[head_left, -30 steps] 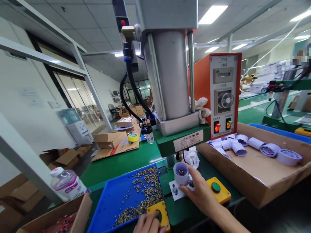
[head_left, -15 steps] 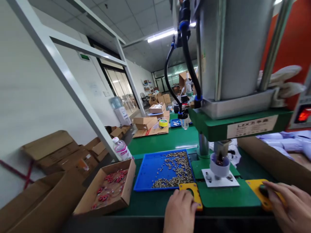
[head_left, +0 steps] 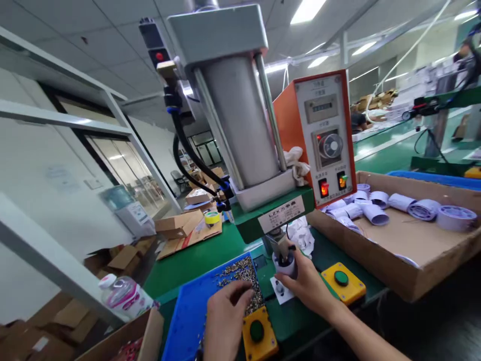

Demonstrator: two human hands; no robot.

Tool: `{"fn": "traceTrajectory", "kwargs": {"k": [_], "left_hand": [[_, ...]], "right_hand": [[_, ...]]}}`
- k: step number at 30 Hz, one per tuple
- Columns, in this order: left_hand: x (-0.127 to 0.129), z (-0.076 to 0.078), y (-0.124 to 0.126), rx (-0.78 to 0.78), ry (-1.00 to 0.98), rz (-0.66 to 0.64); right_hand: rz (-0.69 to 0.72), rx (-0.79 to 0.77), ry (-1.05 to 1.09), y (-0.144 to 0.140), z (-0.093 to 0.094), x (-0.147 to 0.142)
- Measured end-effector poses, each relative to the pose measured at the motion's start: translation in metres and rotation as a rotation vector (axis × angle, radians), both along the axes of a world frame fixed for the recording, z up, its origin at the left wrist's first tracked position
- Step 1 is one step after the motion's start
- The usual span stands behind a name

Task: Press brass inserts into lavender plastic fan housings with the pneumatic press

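Observation:
My right hand grips a short white cylinder under the ram of the bench press. Thumb and fingers lie around its near and right sides, and dark matter shows inside it. Below the cylinder, a white plate with a bolt is fixed on the green base. Over the right edge of the blue tray is my left hand, with fingers curled and thumb near the index finger. Small brass-coloured metal pieces lie in the tray beside it. Whatever the left fingertips hold cannot be made out.
Two yellow boxes with green buttons, a left box and a right box, flank the press base. An orange control box stands behind. White rolls fill part of a carton at right; a bottle stands left.
The view has swung right. Both hands have left the yellow button boxes: my right hand is now on the white cylinder, my left over the tray. The press ram appears raised.

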State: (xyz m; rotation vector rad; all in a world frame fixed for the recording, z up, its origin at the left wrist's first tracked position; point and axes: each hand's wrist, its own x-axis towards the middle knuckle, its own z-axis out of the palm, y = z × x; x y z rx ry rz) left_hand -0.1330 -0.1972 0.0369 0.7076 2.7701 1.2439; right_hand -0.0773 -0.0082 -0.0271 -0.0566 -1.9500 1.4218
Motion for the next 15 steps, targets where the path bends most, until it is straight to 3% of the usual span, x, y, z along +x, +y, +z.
{"fn": "traceTrajectory", "kwargs": {"k": [4,7,11,15], "left_hand": [[-0.007,0.027,0.039,-0.011,0.129,-0.137],[-0.01,0.042,0.069,-0.117,0.211,-0.236],[-0.011,0.05,0.096,-0.339,0.216,-0.32],[-0.014,0.051,0.105,-0.41,0.193,-0.378]], "right_hand": [[-0.016,-0.058,-0.007,-0.005,0.0,0.0],[0.015,-0.083,-0.023,-0.003,0.001,0.0],[0.043,-0.085,-0.022,-0.002,0.002,-0.001],[0.067,-0.097,0.012,-0.002,0.003,-0.003]]}}
